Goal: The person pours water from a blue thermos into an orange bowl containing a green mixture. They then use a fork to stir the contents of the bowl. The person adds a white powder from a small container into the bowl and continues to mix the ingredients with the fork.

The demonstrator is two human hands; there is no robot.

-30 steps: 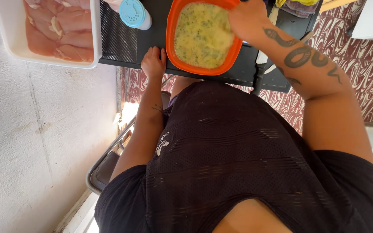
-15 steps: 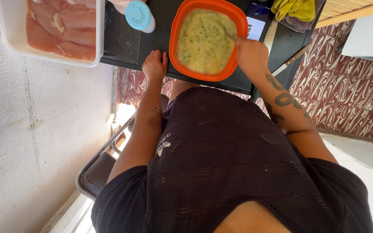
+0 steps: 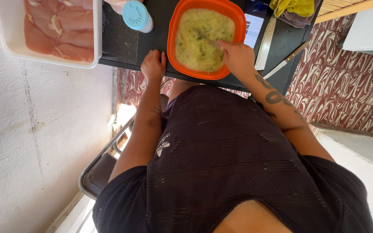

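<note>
Two hands at work: right hand (image 3: 237, 57) over orange bowl (image 3: 207, 38) of yellow batter, fingers pinched on a thin utensil; left hand (image 3: 153, 65) loosely curled, empty, resting on black tabletop (image 3: 160, 36) edge beside bowl.

Left hand (image 3: 153, 64) flat, right hand (image 3: 237, 56) curled

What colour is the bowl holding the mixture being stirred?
Orange; the bowl shows clearly in the head view, its only view.
</note>
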